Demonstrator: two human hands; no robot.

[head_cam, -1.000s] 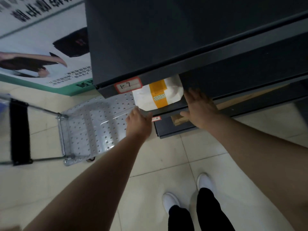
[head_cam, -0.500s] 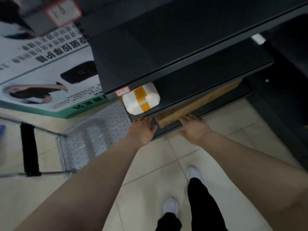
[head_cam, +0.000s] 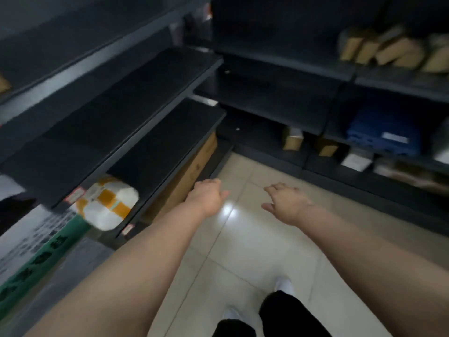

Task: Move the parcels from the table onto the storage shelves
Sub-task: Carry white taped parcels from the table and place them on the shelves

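Two bare hands reach out over the tiled floor (head_cam: 255, 239), and neither holds anything. The left hand (head_cam: 209, 199) is seen from the back with its fingers curled loosely downward and close together, touching nothing. The right hand (head_cam: 286, 204) has its fingers (head_cam: 273, 188) spread apart and its thumb out to the side, also empty.

One white parcel (head_cam: 109, 203), bound with orange tape and carrying a printed label, lies at the near end of a low shelf (head_cam: 165, 152) in the dark rack to the left of the hands. It sits just under the front lip of the shelf above, beside a small red-edged tag (head_cam: 75, 195) on that lip. The left hand is to the right of the parcel and clear of it. Below the parcel's shelf, one long flat cardboard box (head_cam: 194, 166) lies along the bottom level, and the left hand hovers near its front edge.

A second rack stands across the corner, beyond the right hand. On its lower levels are two small brown boxes (head_cam: 292, 139), one blue crate (head_cam: 384, 132) and one white packet (head_cam: 357, 159). Its upper right shelf carries a row of brown boxes (head_cam: 388, 52), too blurred to count.

Two white shoes (head_cam: 284, 285) and dark trouser legs show at the bottom edge. A poster with a green band (head_cam: 41, 261) leans at the left, beneath the parcel.
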